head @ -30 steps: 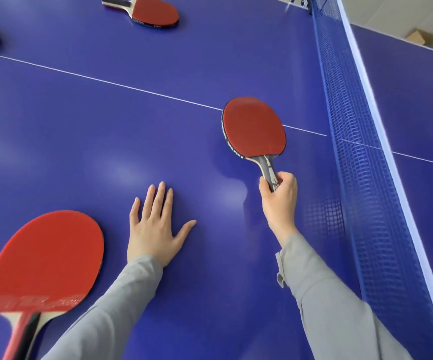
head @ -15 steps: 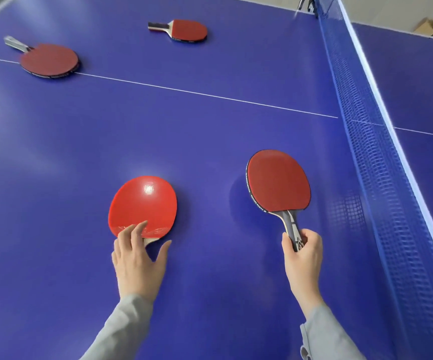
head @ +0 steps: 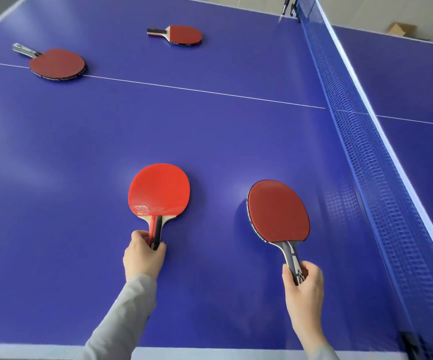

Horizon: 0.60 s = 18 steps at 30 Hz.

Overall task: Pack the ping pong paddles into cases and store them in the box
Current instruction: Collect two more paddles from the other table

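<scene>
— What's on the desk [head: 210,131]?
— Net [head: 371,141] at right, two paddles far left.
— The hands?
— Left hand [head: 142,255] grips the bright paddle [head: 159,190]; right hand [head: 304,284] grips the dark paddle [head: 277,211], both near.

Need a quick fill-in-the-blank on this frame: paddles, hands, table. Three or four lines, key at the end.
1. The left hand grips the handle of the bright red paddle, and the right hand grips the handle of the ____ red paddle.
2. Counting held and loose ones, ____ paddles are on the table.
3. The far left paddle lies across the white ____.
4. The net runs along the person's ____ side.

Missing words: dark; four; line; right
</scene>
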Each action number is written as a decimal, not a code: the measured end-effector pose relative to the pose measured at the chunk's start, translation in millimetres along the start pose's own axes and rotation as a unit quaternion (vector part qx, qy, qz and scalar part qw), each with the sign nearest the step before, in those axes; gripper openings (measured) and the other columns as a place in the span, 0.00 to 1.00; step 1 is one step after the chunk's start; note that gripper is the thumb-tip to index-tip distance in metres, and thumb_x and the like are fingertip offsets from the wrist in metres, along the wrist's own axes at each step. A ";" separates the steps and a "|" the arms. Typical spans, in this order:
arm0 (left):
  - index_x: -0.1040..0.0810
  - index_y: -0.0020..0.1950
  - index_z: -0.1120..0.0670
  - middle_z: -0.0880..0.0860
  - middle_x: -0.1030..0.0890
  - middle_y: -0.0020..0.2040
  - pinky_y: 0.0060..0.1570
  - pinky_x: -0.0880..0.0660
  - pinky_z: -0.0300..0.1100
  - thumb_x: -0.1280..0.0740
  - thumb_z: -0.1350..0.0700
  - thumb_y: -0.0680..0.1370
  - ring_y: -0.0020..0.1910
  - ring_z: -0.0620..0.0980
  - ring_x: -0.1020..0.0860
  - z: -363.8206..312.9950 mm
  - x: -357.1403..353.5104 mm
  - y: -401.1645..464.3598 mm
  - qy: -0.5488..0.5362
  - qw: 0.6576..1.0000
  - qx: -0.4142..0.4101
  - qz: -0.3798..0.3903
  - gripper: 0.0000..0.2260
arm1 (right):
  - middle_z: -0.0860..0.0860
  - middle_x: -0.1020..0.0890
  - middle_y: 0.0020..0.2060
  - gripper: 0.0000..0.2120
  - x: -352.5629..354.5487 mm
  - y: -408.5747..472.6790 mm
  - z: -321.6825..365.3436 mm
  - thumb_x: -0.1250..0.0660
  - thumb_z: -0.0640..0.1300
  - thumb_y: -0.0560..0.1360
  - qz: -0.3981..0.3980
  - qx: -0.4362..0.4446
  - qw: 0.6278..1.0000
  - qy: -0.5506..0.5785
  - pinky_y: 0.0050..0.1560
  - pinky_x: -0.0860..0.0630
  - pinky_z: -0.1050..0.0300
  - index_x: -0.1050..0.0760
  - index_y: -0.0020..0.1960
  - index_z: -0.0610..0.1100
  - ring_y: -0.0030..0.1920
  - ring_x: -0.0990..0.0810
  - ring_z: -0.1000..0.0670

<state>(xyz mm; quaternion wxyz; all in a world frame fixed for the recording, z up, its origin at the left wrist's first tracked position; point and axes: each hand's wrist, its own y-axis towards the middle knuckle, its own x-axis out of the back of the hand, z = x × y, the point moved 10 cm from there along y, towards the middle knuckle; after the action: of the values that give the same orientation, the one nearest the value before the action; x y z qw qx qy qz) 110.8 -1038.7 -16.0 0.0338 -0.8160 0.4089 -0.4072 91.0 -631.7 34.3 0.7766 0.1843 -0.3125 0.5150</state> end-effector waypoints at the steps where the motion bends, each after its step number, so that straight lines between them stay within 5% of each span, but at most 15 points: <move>1: 0.31 0.51 0.54 0.49 0.22 0.39 0.34 0.30 0.41 0.32 0.59 0.72 0.37 0.52 0.22 2.2 -2.9 -1.6 -0.041 0.999 0.013 0.020 0.11 | 0.49 0.26 0.39 0.09 2.3 -3.5 -0.5 0.29 0.41 0.73 -0.001 0.000 1.000 0.000 0.39 0.26 0.46 0.28 0.46 0.41 0.42 0.27 0.44; 4: 0.32 0.54 0.53 0.52 0.20 0.37 0.24 0.28 0.34 0.31 0.62 0.73 0.26 0.48 0.21 3.6 -18.6 -13.7 -0.136 0.987 0.022 0.085 0.14 | 0.49 0.26 0.38 0.09 7.0 -10.5 -2.8 0.29 0.41 0.73 -0.002 0.002 1.000 -0.004 0.38 0.28 0.50 0.28 0.46 0.40 0.41 0.27 0.44; 11: 0.34 0.52 0.52 0.55 0.26 0.36 0.24 0.30 0.39 0.29 0.66 0.72 0.23 0.46 0.27 11.2 -66.9 -68.1 -0.210 0.959 0.010 0.189 0.18 | 0.50 0.27 0.40 0.09 12.0 -15.0 -5.8 0.29 0.43 0.73 0.001 -0.008 1.000 0.004 0.36 0.30 0.57 0.28 0.48 0.42 0.42 0.26 0.46; 18: 0.32 0.57 0.48 0.55 0.23 0.42 0.37 0.23 0.37 0.27 0.66 0.70 0.35 0.49 0.22 -7.3 -123.4 -121.5 -0.215 0.929 -0.015 0.301 0.23 | 0.53 0.27 0.40 0.09 8.4 -12.8 -1.1 0.29 0.44 0.73 0.026 -0.016 0.999 0.021 0.37 0.29 0.57 0.30 0.47 0.45 0.42 0.25 0.47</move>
<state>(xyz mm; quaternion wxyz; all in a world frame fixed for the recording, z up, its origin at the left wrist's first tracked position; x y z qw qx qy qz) 142.3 -870.4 -42.5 0.2299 -0.7228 0.6244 -0.1870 105.4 -630.4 39.6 0.7721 0.1525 -0.3093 0.5337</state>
